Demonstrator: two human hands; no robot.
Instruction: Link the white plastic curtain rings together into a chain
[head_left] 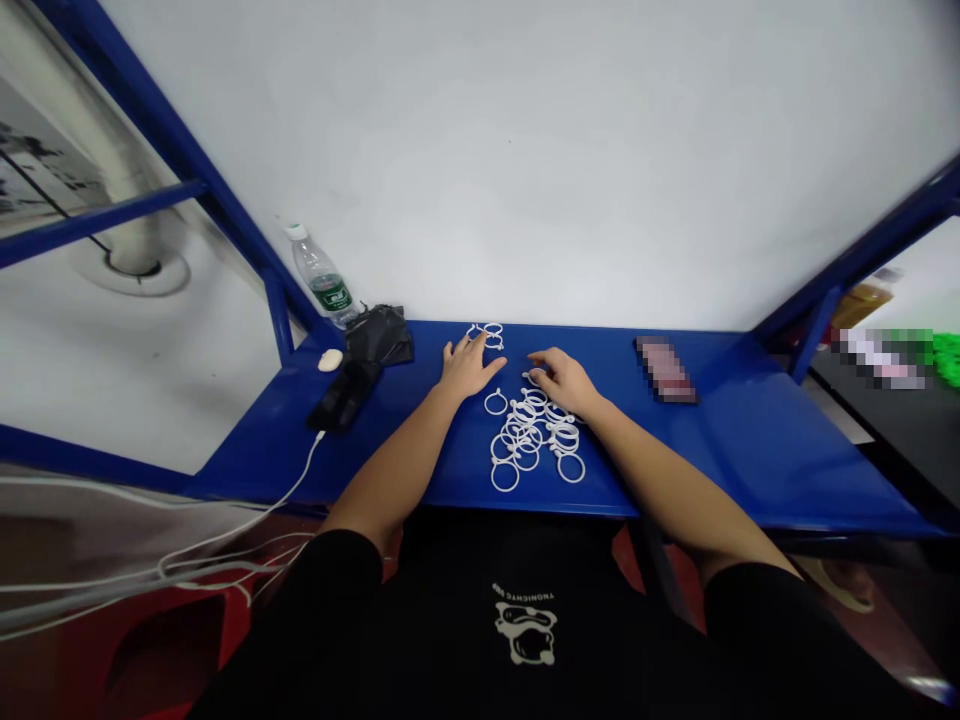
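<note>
A loose pile of white curtain rings (525, 430), each with a small eyelet, lies on the blue tabletop (442, 470) between my forearms. My left hand (465, 370) is open with its fingers spread, reaching over a few separate white rings (493, 328) near the back edge. The fingertips partly cover these rings. My right hand (564, 382) is at the far right side of the pile, its fingers bent in a pinch on one white curtain ring (529, 376). Part of that ring is hidden by the fingers. One single ring (496, 413) lies apart, below my left hand.
A plastic water bottle (326, 285) stands at the back left beside a black pouch (379, 335). Near it are a white rounded case (330, 360) and a black phone (345, 395) with a white cable. A second phone (666, 370) lies right. A white wall (525, 200) rises behind.
</note>
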